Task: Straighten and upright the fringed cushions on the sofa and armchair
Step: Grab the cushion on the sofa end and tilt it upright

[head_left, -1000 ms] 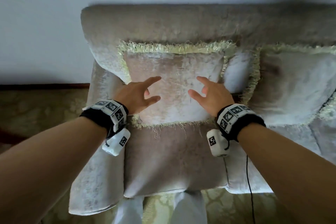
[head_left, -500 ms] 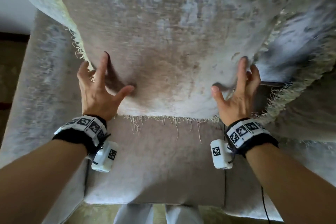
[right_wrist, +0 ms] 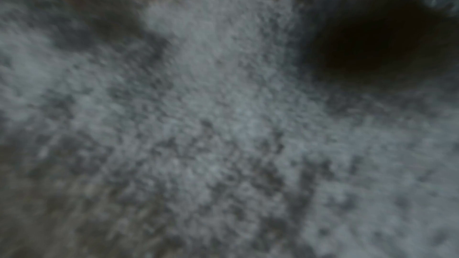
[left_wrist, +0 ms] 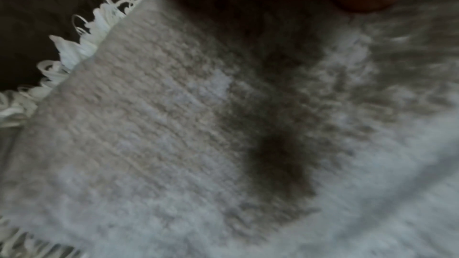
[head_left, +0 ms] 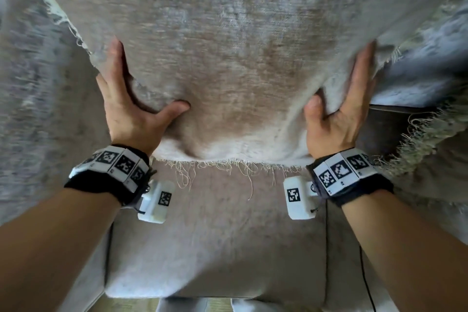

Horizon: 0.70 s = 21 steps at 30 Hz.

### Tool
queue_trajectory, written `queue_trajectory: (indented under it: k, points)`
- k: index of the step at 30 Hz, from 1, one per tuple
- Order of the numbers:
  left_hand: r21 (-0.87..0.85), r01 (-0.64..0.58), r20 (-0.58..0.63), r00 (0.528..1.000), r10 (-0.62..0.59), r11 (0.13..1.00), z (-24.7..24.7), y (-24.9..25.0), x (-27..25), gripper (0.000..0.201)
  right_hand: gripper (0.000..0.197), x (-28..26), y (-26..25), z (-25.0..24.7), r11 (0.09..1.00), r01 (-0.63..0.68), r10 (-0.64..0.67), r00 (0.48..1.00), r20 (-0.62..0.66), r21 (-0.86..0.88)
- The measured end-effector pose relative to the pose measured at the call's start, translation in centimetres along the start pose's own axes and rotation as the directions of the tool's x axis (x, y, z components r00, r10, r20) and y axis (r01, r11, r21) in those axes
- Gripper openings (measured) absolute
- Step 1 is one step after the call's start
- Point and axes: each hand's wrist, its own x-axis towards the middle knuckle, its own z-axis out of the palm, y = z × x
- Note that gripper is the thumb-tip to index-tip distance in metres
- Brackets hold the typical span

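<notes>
cushion (head_left: pixel 240 63) propped on seat (head_left: pixel 215 240), against the back | gripped at lower sides: left hand (head_left: pixel 126 109), right hand (head_left: pixel 339 119), thumbs dug into front, fingers along edges | likely for squaring it upright | second cushion (head_left: pixel 435 139) at right, untouched

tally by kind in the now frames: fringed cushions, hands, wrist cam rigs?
Fringed cushions: 2, the held cushion and a second cushion at the right edge
Hands: 2, left hand, right hand, both gripping the held cushion
Wrist camera rigs: 2, left rig, right rig
Total: 6
</notes>
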Motion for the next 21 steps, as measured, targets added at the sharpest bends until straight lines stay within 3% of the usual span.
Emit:
queue_trajectory:
  k: [6, 10, 16, 21]
  points:
    - [-0.118, 0.177, -0.085, 0.979, -0.187, 0.977, -1.1, 2.7, -4.9, 0.122, 0.095, 3.5, -5.7, -4.7, 0.988, 0.13, -0.125, 0.99, 0.071, -0.085]
    - [-0.301, 0.326, -0.145, 0.913, -0.381, 0.896, 0.0, 3.6, -7.9, 0.115, 0.084, 7.4, -9.6, -6.1, 0.96, 0.272, -0.26, 0.953, 0.155, -0.063]
    - [-0.42, 0.312, -0.286, 0.846, -0.45, 0.852, 2.9, 3.2, -5.4, 0.102, 0.086, 10.3, -11.1, -4.2, 0.918, 0.391, -0.377, 0.913, 0.157, -0.071]
    - [-0.428, 0.312, -0.287, 0.843, -0.455, 0.848, 5.4, 1.4, -3.9, 0.095, 0.088, 10.3, -8.5, -2.1, 0.916, 0.373, -0.355, 0.924, 0.14, -0.145]
